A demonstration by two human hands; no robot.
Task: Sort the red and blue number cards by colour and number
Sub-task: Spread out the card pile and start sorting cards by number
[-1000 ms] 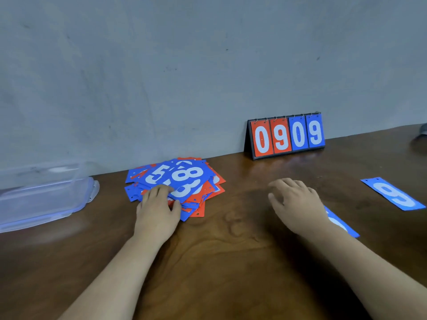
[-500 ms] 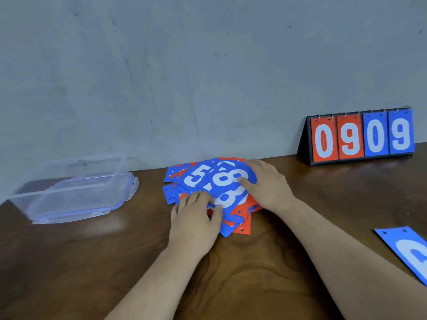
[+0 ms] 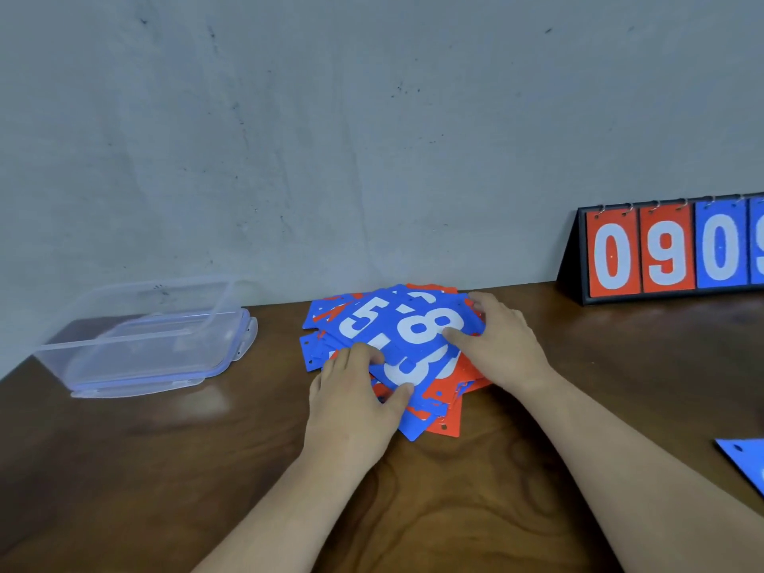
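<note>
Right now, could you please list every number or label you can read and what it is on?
"0", "9", "0": scoreboard; fourth digit cut off.
"8": top blue card.
"5": blue card left of it.
Card beneath: digit partly covered.
Edge card: number cut off.

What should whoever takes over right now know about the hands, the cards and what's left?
Left hand presses on the near side of the mixed card pile.
Right hand grips the top blue 8 card.
One blue card lies apart at the table's right edge.
Done: little, if anything.
Left: nearly everything; red and blue cards are jumbled together, unsorted by number.
</note>
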